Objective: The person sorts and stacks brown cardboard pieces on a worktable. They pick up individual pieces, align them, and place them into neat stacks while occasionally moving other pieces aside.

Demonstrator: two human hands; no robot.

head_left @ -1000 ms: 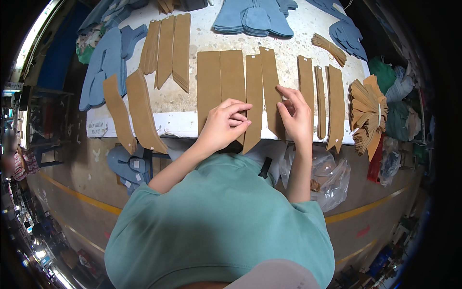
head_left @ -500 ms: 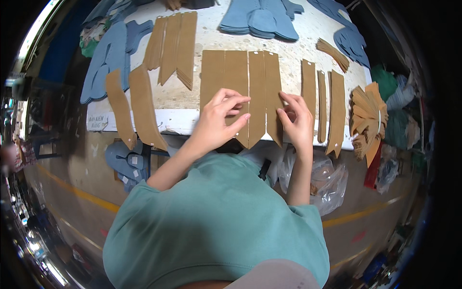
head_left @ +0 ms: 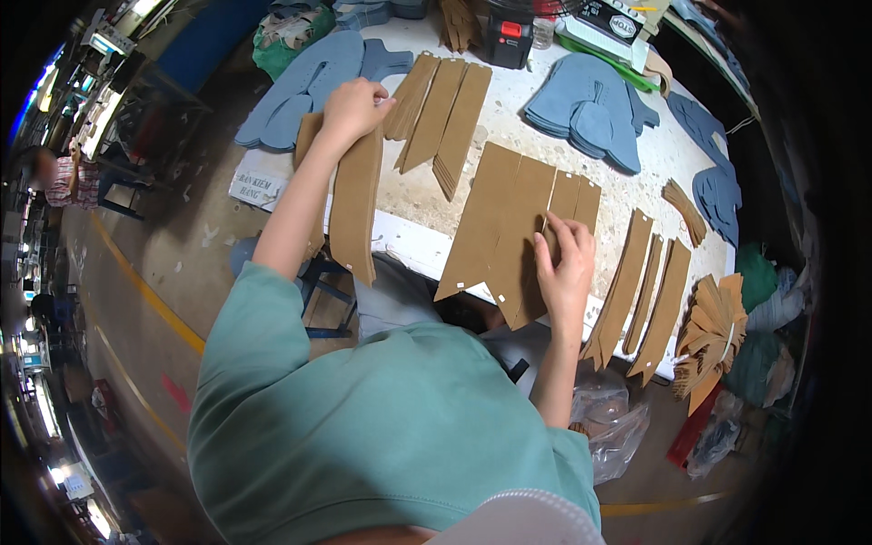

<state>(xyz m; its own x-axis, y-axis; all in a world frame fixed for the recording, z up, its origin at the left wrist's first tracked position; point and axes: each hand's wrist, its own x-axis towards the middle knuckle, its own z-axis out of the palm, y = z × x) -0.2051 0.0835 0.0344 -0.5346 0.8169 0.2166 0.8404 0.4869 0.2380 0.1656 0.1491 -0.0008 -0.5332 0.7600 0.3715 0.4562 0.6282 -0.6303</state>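
Note:
My left hand [head_left: 354, 111] is at the far end of a stack of long brown strips [head_left: 354, 209] on the table's left side. Its fingers are bent together, with a small whitish bit at the tips that is too small to name. Another brown strip [head_left: 309, 136] lies partly behind my left forearm. My right hand [head_left: 568, 259] rests over the brown pointed panels [head_left: 500, 209] laid side by side in front of me. Its thumb and fingers are apart and hold nothing visible. Small white tags mark several panel ends.
More brown strips lie beyond [head_left: 445, 109] and to the right [head_left: 668, 300]. Stacks of blue cut pieces [head_left: 590, 109] sit farther back. A tied brown bundle [head_left: 713, 331] is at the right edge. A black device with a red part [head_left: 509, 41] stands at the back.
My left hand has gone from the middle panels to the far end of the left strips. The view has swung left. My right hand stays at the panels, now lying over them.

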